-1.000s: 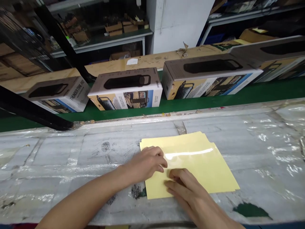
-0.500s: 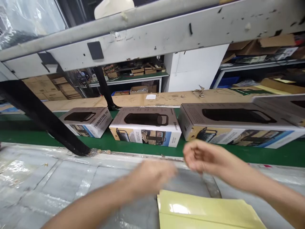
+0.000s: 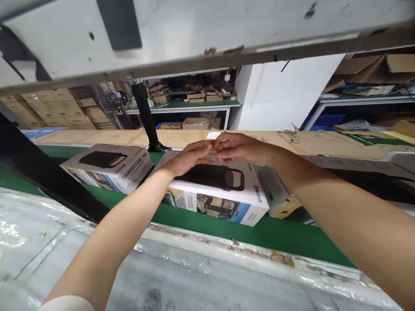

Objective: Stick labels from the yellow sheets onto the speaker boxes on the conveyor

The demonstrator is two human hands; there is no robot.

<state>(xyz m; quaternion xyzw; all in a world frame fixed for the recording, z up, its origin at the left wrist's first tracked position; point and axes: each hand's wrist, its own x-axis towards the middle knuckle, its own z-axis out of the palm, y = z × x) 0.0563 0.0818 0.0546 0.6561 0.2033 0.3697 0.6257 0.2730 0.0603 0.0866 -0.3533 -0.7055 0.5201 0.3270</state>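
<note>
Both hands meeting fingertip to fingertip above the middle box [image 3: 214, 190]: left hand [image 3: 188, 159] and right hand [image 3: 241, 149], fingers curled together, hold unclear. Box lying flat on the green belt [image 3: 285, 239] just below the fingers, long axis running left-right.

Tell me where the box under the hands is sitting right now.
In the head view the middle box lies on the green belt, centre frame, right of the Thundertrail box, with left hand and right hand meeting over its far edge.
</note>
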